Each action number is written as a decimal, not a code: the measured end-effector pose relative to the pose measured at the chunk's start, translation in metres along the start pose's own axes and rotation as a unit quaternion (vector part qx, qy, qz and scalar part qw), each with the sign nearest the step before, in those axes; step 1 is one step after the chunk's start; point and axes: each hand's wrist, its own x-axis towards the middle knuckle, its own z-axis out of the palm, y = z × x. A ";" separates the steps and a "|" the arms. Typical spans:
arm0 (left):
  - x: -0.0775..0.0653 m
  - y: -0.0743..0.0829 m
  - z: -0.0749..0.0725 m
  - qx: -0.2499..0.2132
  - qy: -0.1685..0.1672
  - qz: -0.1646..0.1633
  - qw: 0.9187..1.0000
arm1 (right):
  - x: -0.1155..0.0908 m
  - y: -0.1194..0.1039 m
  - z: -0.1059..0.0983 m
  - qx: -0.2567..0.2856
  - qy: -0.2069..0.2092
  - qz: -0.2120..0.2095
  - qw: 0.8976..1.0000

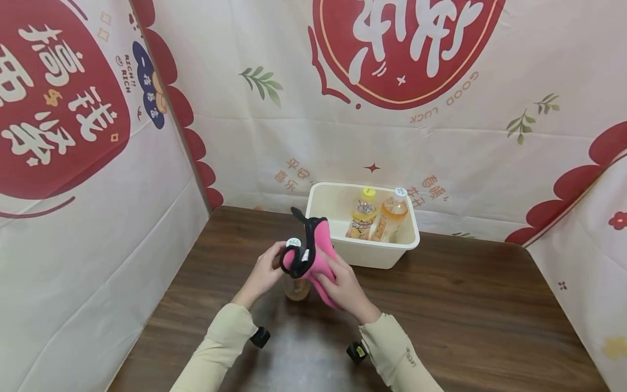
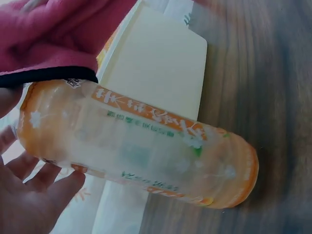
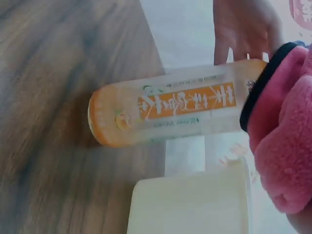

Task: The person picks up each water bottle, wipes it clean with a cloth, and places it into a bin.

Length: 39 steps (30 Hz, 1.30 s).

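An upright drink bottle (image 1: 296, 289) with a white cap and orange-and-clear label stands on the table. My left hand (image 1: 266, 270) holds it near the top, fingers round its far side in the left wrist view. A pink bottle sleeve (image 1: 323, 245) with black edging and a black strap is in my right hand (image 1: 344, 288), which grips its side. The sleeve's black rim lies against the bottle's upper part (image 3: 239, 85) in the right wrist view. Pink fabric hides part of the bottle's neck, and the right fingers are mostly hidden.
Behind the hands, a cream plastic bin (image 1: 364, 256) stands against the printed cloth backdrop (image 1: 274, 147). Inside it are a yellow-capped bottle (image 1: 363, 215) and a white-capped bottle (image 1: 392, 218). The dark wooden table (image 1: 470, 316) extends to both sides.
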 end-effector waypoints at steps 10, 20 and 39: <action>-0.004 0.015 0.004 0.018 -0.007 -0.009 1.000 | -0.029 0.031 0.036 -0.007 0.020 0.037 0.999; 0.000 0.014 0.002 0.018 -0.007 -0.007 1.000 | -0.057 0.065 0.054 -0.055 -0.069 0.075 0.993; -0.002 0.012 0.002 0.008 -0.005 0.007 1.000 | 0.008 0.006 0.008 -0.056 -0.019 -0.019 0.998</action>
